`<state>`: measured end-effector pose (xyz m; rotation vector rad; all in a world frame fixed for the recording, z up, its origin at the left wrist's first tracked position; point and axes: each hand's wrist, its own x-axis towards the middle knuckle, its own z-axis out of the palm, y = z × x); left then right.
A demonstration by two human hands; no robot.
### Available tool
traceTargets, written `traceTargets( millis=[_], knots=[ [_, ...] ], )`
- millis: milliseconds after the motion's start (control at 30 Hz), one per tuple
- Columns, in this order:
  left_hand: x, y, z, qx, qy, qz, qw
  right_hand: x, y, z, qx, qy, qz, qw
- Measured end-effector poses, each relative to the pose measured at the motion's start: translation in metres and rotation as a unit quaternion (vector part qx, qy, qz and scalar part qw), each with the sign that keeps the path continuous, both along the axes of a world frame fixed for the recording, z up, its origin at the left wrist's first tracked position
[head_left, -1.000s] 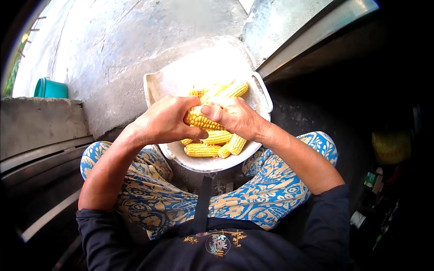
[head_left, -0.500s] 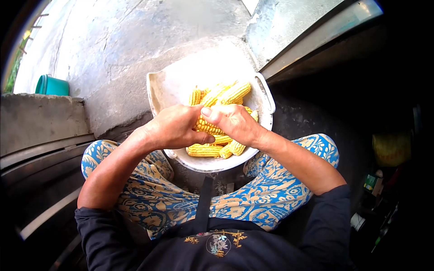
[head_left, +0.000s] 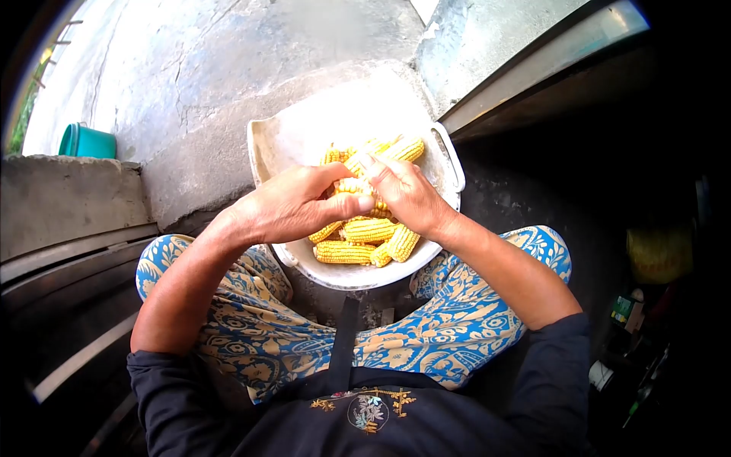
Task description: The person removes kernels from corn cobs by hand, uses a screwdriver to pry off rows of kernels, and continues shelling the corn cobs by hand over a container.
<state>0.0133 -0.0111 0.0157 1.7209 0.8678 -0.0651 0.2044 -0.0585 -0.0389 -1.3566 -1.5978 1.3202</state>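
A corn cob (head_left: 352, 186) lies between my two hands, partly covered by the fingers. From its left side, my left hand (head_left: 304, 203) grips it, with the thumb across the near part. My right hand (head_left: 403, 192) is closed on the cob's right side, its thumb near the top. Below and beyond the hands, several yellow cobs (head_left: 370, 229) rest in a white tub (head_left: 285, 148) with handles. Another cob (head_left: 343, 252) is at the tub's near side. The palms and some fingertips are hidden.
A teal bucket (head_left: 94, 143) stands at the upper left by a low concrete wall (head_left: 72, 194). Cracked concrete floor (head_left: 221, 68) stretches beyond the tub. A metal-edged frame (head_left: 544, 65) runs along the upper right. My patterned-trousered legs (head_left: 487, 293) flank the tub.
Both hands have shifted slightly up and their grip on the cob has changed. The left thumb now lies farther right, and the right thumb has moved up and right.
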Motion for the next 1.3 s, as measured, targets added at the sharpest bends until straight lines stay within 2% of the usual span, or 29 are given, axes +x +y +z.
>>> traceTargets(
  millis=[33,100,200,500,833,900,1067,1133,1167,1233,1300],
  knots=[
    [0.000,-0.001,-0.004,-0.016,-0.050,0.042,0.998,0.001,0.000,0.000,0.000,0.000,-0.001,1.000],
    [-0.001,0.000,0.000,-0.094,-0.063,0.078,0.991,0.001,0.002,0.004,0.033,0.004,-0.019,0.999],
    [0.001,0.002,0.000,-0.110,-0.070,0.067,0.989,0.003,0.002,0.010,0.026,-0.022,-0.016,0.999],
    [0.008,-0.010,-0.018,-0.080,-0.111,0.150,0.979,-0.002,0.000,0.005,0.065,-0.041,-0.044,0.996],
    [0.011,-0.013,-0.029,-0.036,-0.086,0.166,0.982,-0.004,-0.003,0.008,0.107,-0.109,-0.032,0.988],
    [0.009,-0.014,-0.034,0.029,-0.118,0.146,0.982,-0.003,-0.003,0.013,0.115,-0.127,-0.021,0.985],
    [0.009,-0.012,-0.027,-0.028,-0.100,0.159,0.982,0.000,0.000,0.013,0.124,-0.156,-0.002,0.980],
    [0.009,-0.009,-0.026,-0.057,-0.107,0.167,0.979,0.002,0.003,0.012,0.045,-0.079,-0.009,0.996],
    [0.008,-0.007,-0.025,-0.074,-0.116,0.167,0.976,0.004,0.004,0.011,0.045,-0.079,-0.010,0.996],
    [0.007,-0.005,-0.022,-0.090,-0.124,0.167,0.974,0.006,0.006,0.010,0.000,0.009,-0.001,1.000],
    [0.009,-0.005,-0.016,-0.151,-0.192,0.254,0.936,0.006,0.007,0.011,-0.031,0.043,0.002,0.999]
  ],
)
